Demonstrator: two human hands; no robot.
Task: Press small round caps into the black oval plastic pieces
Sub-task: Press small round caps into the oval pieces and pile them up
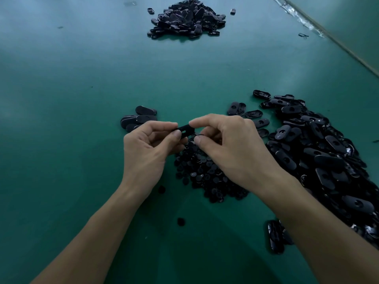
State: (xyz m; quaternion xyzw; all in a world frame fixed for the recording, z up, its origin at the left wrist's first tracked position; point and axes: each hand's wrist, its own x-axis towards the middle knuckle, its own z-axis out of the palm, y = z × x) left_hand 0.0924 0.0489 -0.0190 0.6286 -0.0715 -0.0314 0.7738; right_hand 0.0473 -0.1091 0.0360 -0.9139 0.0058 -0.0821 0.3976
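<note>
My left hand [146,147] and my right hand [227,144] together pinch one black oval plastic piece [184,129] above the green table, each gripping one end between thumb and fingers. The piece is seen edge-on, with a small rectangular slot facing me. Right below the hands lies a heap of small round black caps [205,175]. A large pile of black oval pieces with round holes [320,152] spreads along the right. Whether a cap sits in the held piece is hidden by my fingers.
A few oval pieces [141,117] lie just left of my hands. Another heap of oval pieces [187,19] sits at the far end of the green table [82,99]. Two stray caps [180,221] lie near my forearms. The table's edge [328,33] runs diagonally at the upper right.
</note>
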